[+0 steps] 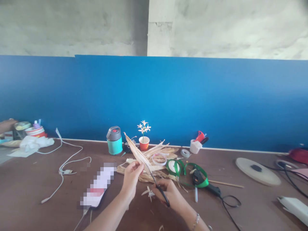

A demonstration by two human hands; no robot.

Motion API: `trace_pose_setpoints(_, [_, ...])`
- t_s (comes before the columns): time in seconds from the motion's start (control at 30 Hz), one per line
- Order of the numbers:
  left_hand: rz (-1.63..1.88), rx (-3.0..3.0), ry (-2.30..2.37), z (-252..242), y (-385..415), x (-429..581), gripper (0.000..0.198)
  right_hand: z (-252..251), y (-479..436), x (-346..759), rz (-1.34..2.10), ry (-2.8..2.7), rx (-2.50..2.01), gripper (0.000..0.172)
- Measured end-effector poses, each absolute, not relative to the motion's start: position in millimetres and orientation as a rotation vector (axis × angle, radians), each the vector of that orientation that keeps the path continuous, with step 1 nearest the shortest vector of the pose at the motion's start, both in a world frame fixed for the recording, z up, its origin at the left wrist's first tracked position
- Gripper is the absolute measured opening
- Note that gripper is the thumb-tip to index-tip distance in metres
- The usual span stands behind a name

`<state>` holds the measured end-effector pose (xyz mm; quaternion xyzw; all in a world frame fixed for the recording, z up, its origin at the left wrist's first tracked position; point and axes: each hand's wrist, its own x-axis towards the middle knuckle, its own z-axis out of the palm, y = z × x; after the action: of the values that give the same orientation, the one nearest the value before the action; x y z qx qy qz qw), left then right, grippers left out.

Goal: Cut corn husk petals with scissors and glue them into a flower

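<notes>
Pinched in my left hand (132,176) is a long, pale dried corn husk (137,152), its pointed tip up and to the left. My right hand (168,194) grips a pair of scissors (163,194) by the dark handles, with the blades reaching up to the husk beside my left fingers. Whether the blades touch the husk I cannot tell. Behind my hands lies a pile of dried husks (158,150). Below the blades, a small pale flower-like piece (149,193) rests on the table.
Green ribbon (176,167) and a black glue gun (199,179) with a cord lie right of my hands. White flowers stand in a paper cup (144,144) behind, near a teal flask (115,142). A phone (99,187) is at left. Another person's hand (8,125) shows far left.
</notes>
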<state>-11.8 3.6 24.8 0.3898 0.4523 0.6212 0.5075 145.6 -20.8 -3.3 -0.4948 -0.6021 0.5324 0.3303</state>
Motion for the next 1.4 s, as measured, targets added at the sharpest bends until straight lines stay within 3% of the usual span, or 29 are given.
trace_pose_setpoints(0.83, [1.456,1.026,1.075,16.3,9.3,-16.7,0.021,-7.0,-18.3,149.7,1.400,-1.566,-1.273,0.034])
trace_pose_setpoints(1.4, [1.449,1.015,1.059,20.0,4.7,-13.5,0.018,-8.2,-16.6,150.7,1.405,-1.556,-1.278,0.025])
